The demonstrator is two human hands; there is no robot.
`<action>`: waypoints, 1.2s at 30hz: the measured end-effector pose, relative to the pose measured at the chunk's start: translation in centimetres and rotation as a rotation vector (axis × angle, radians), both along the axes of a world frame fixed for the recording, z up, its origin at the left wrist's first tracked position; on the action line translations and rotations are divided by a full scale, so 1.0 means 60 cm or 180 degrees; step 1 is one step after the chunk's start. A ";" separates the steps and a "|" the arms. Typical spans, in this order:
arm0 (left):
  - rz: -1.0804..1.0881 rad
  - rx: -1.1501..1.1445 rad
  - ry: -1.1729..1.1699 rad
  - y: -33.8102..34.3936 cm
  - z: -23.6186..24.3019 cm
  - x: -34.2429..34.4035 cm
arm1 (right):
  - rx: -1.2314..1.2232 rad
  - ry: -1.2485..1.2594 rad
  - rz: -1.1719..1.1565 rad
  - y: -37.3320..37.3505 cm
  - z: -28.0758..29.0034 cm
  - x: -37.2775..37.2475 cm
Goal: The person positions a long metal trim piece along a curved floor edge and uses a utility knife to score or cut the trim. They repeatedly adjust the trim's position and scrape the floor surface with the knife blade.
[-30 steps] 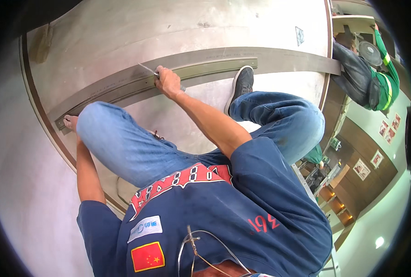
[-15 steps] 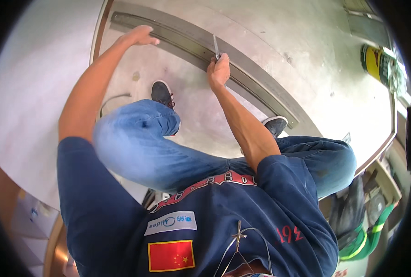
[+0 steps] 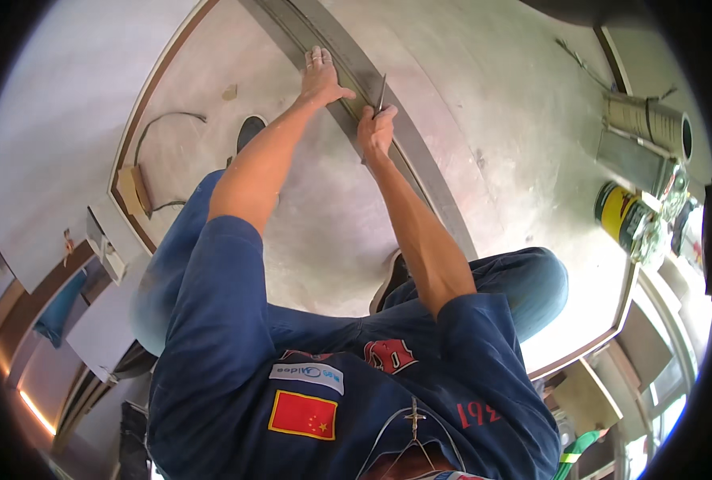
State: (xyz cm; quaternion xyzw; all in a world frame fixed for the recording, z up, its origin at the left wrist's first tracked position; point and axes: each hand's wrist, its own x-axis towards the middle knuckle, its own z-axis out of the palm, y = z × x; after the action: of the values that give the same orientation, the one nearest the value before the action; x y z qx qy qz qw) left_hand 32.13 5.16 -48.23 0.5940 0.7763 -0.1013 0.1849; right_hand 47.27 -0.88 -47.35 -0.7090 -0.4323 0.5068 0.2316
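While the open left hand [image 3: 321, 83] rests with fingers spread on the long, narrow, olive-grey metal channel [image 3: 351, 101], the right hand [image 3: 377, 131] beside it grips a slim, pointed, grey tool [image 3: 383, 90], tip outward. The channel lies along a wider, flat, grey strip [image 3: 356, 58], which slants across the pale, brown-edged surface [image 3: 524, 168], well in from its left edge. Near the right edge lies a yellow-and-black cylindrical can [image 3: 616, 212].

Long flat strip [image 3: 410, 140] is showing grey; broad surface underfoot [image 3: 324, 240] is showing off-white with faint blotches. Shirt [image 3: 364, 392] is displaying navy, its patch [image 3: 302, 414] red with yellow border and stars. Jeans [image 3: 524, 284] are showing faded blue; round can [image 3: 616, 210], yellow and black.
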 end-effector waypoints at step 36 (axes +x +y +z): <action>0.0583 -0.0135 -0.0436 0.017 0.041 0.035 | 0.0973 -0.1242 0.3138 0.237 -0.021 -0.063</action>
State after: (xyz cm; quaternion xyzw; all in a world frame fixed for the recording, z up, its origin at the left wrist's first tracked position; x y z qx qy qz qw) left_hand 34.25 6.21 -45.79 0.5221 0.8106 -0.0596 0.2585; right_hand 43.47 13.37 -48.59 -0.4616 -0.8167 0.3459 -0.0173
